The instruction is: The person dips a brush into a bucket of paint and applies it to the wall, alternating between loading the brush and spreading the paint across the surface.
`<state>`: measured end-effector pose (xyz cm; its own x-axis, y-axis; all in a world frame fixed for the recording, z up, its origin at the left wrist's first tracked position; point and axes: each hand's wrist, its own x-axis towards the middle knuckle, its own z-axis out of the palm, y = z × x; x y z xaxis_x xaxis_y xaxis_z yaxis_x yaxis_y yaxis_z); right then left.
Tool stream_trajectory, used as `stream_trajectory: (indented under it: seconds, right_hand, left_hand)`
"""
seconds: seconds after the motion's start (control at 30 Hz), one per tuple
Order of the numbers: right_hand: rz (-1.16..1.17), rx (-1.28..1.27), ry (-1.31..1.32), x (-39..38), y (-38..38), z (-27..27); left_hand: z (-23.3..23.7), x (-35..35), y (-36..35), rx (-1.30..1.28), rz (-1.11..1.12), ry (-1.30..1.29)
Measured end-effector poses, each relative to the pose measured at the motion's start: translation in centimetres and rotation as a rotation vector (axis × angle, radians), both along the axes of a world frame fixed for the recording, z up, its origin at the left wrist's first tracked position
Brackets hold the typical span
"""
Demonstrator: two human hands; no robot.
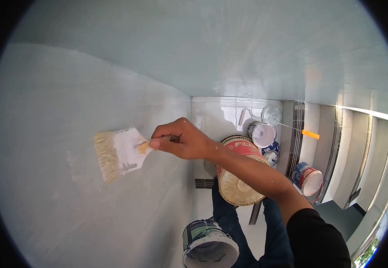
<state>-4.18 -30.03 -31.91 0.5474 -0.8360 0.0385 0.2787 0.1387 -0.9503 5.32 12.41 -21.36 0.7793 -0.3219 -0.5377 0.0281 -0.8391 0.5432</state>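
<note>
Your R hand (182,140) is clenched on the handle of a wide paintbrush (124,152), long axis approx horizontal, bristles (106,156) left of your grip and pressed to the pale wall (46,102); L hand's out of view.

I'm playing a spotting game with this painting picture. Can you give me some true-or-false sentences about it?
1. The right hand holds a wide brush. True.
2. The brush's bristles rest on the floor. False: they are against the pale wall.
3. The sleeve on the arm is black. True.
4. A hand holds the roller. False: it lies down below by the open paint cans, with no hand on it.
</note>
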Motion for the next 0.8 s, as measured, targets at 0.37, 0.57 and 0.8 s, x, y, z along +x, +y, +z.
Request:
stream_trajectory:
  seconds: [0.37, 0.57, 0.8]
  right_hand:
    - [0.029, 0.206, 0.782, -4.1, 0.0, -34.2]
    - [0.073, 0.012, 1.308, -4.2, -0.7, -42.2]
    - [0.119, 0.164, 1.474, -1.4, -0.8, -46.6]
  left_hand:
    - [-3.0, 0.8, -0.1, 0.104, 0.058, -0.061]
    - [-4.1, 0.9, -1.1, 0.148, 0.082, -0.066]
    - [-4.9, 1.0, -2.3, 0.187, 0.065, -0.081]
